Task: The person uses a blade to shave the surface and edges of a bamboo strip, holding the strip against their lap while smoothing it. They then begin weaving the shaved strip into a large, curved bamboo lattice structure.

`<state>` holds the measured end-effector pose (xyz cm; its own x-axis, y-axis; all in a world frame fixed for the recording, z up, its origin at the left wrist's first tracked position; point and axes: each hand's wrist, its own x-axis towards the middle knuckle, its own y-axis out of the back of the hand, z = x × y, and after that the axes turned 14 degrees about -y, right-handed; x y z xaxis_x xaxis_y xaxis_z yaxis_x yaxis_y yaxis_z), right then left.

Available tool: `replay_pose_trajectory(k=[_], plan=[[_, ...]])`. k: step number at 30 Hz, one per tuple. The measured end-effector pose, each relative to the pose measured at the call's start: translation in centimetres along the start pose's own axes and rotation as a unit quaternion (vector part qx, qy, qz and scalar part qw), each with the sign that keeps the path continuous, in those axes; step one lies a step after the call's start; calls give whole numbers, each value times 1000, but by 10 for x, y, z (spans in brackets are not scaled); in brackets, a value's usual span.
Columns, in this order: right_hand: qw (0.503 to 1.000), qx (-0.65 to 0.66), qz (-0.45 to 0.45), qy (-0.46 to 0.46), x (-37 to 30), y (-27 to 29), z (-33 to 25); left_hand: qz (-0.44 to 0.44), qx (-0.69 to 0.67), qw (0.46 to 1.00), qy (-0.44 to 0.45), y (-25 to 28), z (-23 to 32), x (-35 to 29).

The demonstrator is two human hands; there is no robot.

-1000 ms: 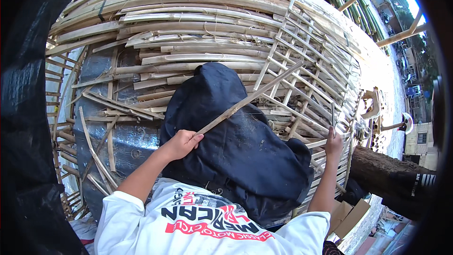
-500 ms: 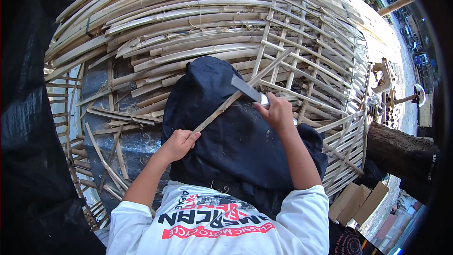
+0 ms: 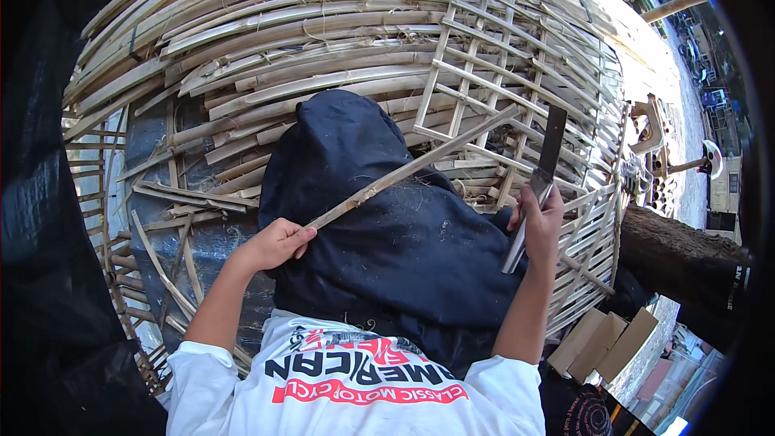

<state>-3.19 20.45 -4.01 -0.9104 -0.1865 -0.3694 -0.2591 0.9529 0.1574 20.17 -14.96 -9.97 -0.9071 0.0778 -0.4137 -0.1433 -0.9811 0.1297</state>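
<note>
One bamboo strip is clamped at its near end between the thumb and fingers of the left hand, and is slanted away from it, up and rightward, over a black cloth. It is probably light, stiff and prone to splinter, best held at that near end. A metal-handled knife is gripped in the right hand, tip turned away. Beyond that hand a bamboo lattice is seen; beyond the left, split bamboo lengths are stacked.

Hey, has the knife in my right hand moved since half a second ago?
Yes, rightward: judged against the bamboo lattice, the knife went from near its lower-left corner to well right of that corner.
</note>
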Motion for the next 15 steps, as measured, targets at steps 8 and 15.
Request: replay_pose_trajectory(k=[8, 15], plan=[[995, -6, -55, -81, -21, -41, 26, -28, 45, 997, 47, 7, -3, 4], [981, -146, -125, -35, -51, -82, 55, -28, 88, 994, 65, 9, -2, 12]])
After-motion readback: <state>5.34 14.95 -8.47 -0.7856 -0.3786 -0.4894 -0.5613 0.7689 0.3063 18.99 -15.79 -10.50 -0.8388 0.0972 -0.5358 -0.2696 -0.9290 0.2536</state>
